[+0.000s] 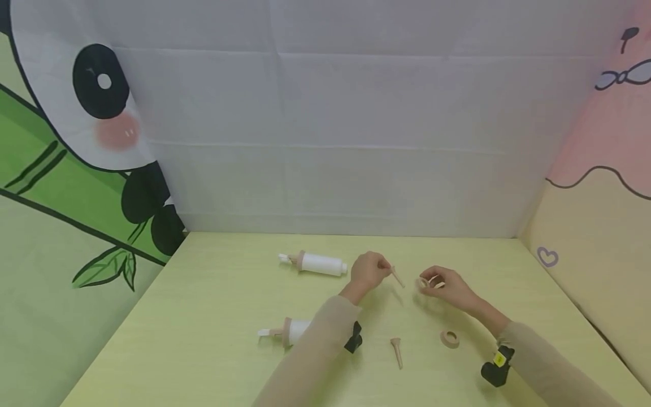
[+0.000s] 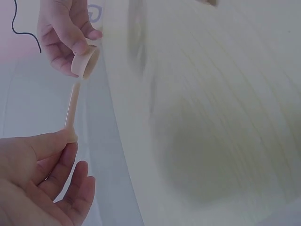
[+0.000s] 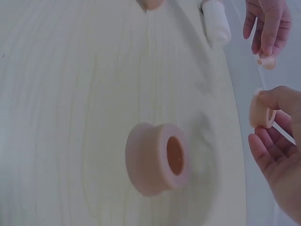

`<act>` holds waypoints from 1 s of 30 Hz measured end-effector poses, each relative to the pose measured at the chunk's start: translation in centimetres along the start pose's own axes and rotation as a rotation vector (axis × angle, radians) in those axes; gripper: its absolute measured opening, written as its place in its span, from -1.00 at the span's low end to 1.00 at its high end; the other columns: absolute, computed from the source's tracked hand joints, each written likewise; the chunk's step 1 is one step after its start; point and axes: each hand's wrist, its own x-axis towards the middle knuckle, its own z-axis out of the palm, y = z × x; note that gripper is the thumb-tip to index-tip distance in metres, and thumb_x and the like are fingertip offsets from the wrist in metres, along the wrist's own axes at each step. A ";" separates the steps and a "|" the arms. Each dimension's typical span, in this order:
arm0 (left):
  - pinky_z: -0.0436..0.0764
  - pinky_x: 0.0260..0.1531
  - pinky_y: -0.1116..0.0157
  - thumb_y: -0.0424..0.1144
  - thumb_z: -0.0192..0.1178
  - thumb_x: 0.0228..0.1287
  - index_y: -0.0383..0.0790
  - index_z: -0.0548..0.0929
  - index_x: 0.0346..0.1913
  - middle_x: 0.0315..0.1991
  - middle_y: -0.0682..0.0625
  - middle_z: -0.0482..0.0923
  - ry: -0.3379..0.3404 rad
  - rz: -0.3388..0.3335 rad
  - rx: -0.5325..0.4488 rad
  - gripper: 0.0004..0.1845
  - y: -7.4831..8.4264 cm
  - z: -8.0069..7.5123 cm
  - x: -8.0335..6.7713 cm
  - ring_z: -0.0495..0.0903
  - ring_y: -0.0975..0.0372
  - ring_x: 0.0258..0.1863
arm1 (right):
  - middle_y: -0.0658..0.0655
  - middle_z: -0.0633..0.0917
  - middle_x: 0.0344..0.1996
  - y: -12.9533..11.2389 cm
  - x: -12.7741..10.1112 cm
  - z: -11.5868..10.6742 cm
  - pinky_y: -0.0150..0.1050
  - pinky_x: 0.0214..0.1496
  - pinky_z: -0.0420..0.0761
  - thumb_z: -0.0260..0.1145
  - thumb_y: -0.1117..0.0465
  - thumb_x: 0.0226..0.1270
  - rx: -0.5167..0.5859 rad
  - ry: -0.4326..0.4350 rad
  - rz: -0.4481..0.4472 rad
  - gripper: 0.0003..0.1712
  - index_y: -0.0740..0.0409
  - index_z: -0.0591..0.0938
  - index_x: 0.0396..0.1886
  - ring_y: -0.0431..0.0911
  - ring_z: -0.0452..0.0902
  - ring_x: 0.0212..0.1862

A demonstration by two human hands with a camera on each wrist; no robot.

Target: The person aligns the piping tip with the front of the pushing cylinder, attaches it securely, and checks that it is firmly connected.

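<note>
Head view has both your hands up over the pale green table, close together near its middle. Your left hand pinches a thin beige stick by one end, the free end slanting toward your right hand. That right hand grips a small beige ring between thumb and fingers, just beside the stick's tip.

From the left wrist, you can see it tighter: the stick rises from your left thumb and fingers, and its far end sits right at the ring, which your right hand holds with the opening facing the stick. Whether the tip is inside the hole or only touching the rim, I cannot tell.

Right wrist view shows the ring under your right thumb, with the stick's flared end held in your left fingers a little apart.

On the table, a second ring lies near your right forearm, a second stick lies between your arms, and two white bottles sit to the left: one by your left hand, the other partly behind your left sleeve.
</note>
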 end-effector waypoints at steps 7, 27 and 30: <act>0.49 -0.53 0.47 -0.13 0.24 0.15 -0.14 0.71 -0.38 -0.42 0.08 0.65 0.011 0.005 -0.025 -0.85 0.4 -1.4 -0.8 0.59 0.29 -0.42 | 0.17 0.59 -0.29 -2.0 0.4 1.3 -0.37 -0.35 0.55 0.34 0.21 0.13 0.083 0.028 0.014 -0.67 0.29 0.53 -0.15 -0.12 0.53 -0.28; 0.52 -0.48 0.41 -0.19 0.26 0.13 -0.15 0.69 -0.38 -0.42 0.05 0.65 0.147 -0.014 -0.065 -0.89 -0.9 -3.7 -3.0 0.59 0.24 -0.41 | 0.25 0.58 -0.27 -5.4 1.0 4.6 -0.34 -0.29 0.63 0.37 0.35 0.06 0.260 0.110 -0.071 -0.67 0.33 0.51 -0.17 -0.16 0.55 -0.28; 0.53 -0.47 0.40 -0.20 0.26 0.13 -0.15 0.69 -0.39 -0.42 0.05 0.66 0.160 -0.026 -0.094 -0.90 -1.4 -4.0 -3.1 0.60 0.24 -0.41 | 0.26 0.58 -0.27 -6.1 1.0 4.9 -0.34 -0.29 0.62 0.36 0.36 0.06 0.262 0.136 -0.087 -0.68 0.34 0.50 -0.18 -0.16 0.56 -0.27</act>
